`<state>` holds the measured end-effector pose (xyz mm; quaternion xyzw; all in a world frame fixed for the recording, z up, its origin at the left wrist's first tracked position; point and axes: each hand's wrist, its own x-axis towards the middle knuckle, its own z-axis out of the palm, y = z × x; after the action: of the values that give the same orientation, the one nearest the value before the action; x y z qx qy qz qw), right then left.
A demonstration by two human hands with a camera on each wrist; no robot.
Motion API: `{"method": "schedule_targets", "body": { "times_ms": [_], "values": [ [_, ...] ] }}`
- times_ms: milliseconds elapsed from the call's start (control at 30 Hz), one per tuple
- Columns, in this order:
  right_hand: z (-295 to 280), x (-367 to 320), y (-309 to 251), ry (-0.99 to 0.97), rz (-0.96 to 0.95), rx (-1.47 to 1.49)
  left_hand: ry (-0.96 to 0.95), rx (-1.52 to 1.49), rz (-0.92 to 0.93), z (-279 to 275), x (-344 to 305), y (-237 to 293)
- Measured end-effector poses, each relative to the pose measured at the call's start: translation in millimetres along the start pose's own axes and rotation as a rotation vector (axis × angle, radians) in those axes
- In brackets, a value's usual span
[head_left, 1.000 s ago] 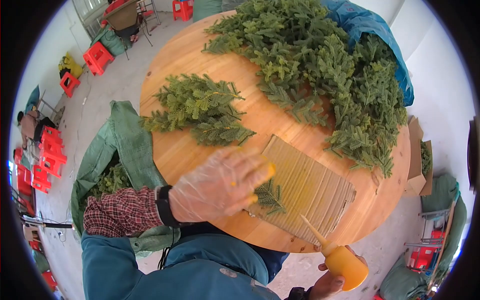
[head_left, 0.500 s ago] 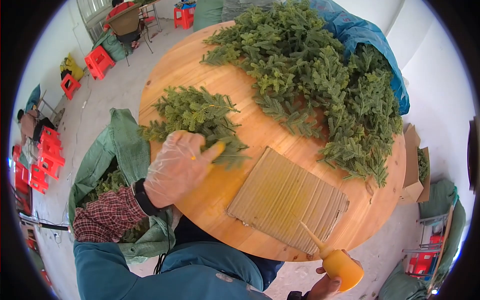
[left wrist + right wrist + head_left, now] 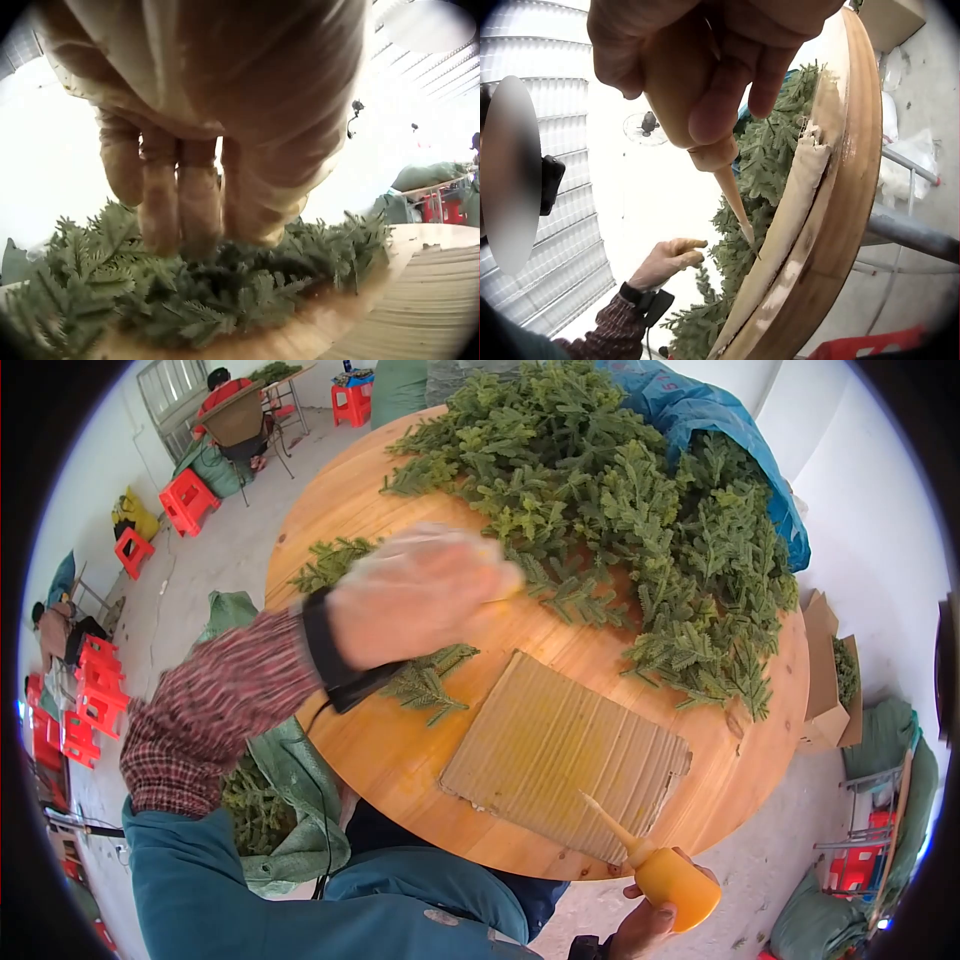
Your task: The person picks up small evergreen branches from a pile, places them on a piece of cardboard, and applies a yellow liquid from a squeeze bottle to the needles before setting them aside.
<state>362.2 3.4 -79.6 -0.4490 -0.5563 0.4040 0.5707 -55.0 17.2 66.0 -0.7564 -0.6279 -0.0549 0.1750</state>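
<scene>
My left hand (image 3: 425, 590), in a clear plastic glove with yellow-stained fingertips, is above the table, blurred in the head view. Its fingers (image 3: 159, 206) reach forward and down, with nothing visible between them. Beneath it, and partly hidden by it, lies a small pile of green fir sprigs (image 3: 428, 682). A large heap of fir sprigs (image 3: 600, 490) spreads just beyond the fingertips. At the near table edge, my right hand (image 3: 645, 930) grips a yellow squeeze bottle (image 3: 682, 890). The bottle's long thin nozzle points over a yellow-stained cardboard sheet (image 3: 565, 760).
The round wooden table (image 3: 745, 790) carries the sprigs and cardboard. A blue plastic bag (image 3: 690, 410) is behind the heap. To the left a green woven sack (image 3: 310, 800) holds more greenery; a cardboard box (image 3: 825, 680) stands at right. Red stools (image 3: 187, 502) and seated people are farther off.
My left hand carried a sprig from the cardboard to the small pile, let it go there, then moved away toward the large heap. The right hand and bottle have stayed about the same.
</scene>
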Motion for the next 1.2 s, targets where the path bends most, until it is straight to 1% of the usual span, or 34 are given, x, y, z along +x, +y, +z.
{"method": "schedule_targets", "body": {
  "times_ms": [33,100,133,200,367,467,500,567,600,633,667,700,767,800,900,933,1000,1033,1067,1167,1200],
  "values": [
    [2,0,-4,-0.013,0.002,-0.001,-0.085,-0.052,0.001,5,24,4],
    [4,2,-12,-0.034,0.005,-0.008,-0.159,-0.158,-0.034,22,60,15],
    [4,3,-15,-0.043,0.008,-0.012,-0.154,-0.159,-0.026,40,67,18],
    [3,3,-19,-0.059,0.017,-0.021,0.113,-0.187,0.021,77,76,22],
    [-7,3,-14,-0.028,0.018,-0.058,0.086,-0.344,-0.007,89,89,14],
    [-16,7,-11,-0.007,0.007,-0.033,-0.046,-0.516,-0.197,41,81,15],
    [-18,9,-10,-0.004,0.001,-0.021,-0.049,-0.513,-0.201,30,75,16],
    [-21,10,-8,0.0,-0.007,0.004,-0.07,-0.79,-0.323,10,57,25],
    [-21,9,-8,0.002,-0.009,0.013,-0.076,-0.789,-0.328,4,46,32],
    [-18,10,-10,-0.001,-0.001,0.012,-0.096,-0.855,-0.327,-1,34,41],
    [-10,13,-16,0.031,-0.033,0.022,-0.118,-0.923,-0.326,-2,22,52],
    [-3,16,-21,0.064,-0.063,0.029,-0.127,-0.928,-0.33,-1,8,64],
    [-5,13,-23,0.1,-0.086,0.027,-0.288,-0.848,-0.292,1,-15,87],
    [-9,13,-20,0.089,-0.068,0.019,-0.294,-0.853,-0.293,1,-22,90],
    [-17,13,-17,0.064,-0.028,0.001,-0.339,-1.055,-0.37,-2,-40,89],
    [-17,12,-18,0.091,-0.03,0.02,-0.343,-1.057,-0.374,-1,-46,85],
    [-15,12,-20,0.141,-0.034,0.061,-0.107,-0.824,-0.288,4,-57,69],
    [-13,12,-19,0.136,-0.031,0.062,0.009,-0.704,-0.244,6,-61,66],
    [-10,12,-19,0.158,-0.037,0.074,0.01,-0.704,-0.249,7,-62,66],
    [-1,14,-19,0.201,-0.052,0.096,0.06,-0.281,0.102,11,-58,73],
    [4,15,-21,0.209,-0.051,0.109,0.062,-0.282,0.099,12,-59,78]
  ]
}}
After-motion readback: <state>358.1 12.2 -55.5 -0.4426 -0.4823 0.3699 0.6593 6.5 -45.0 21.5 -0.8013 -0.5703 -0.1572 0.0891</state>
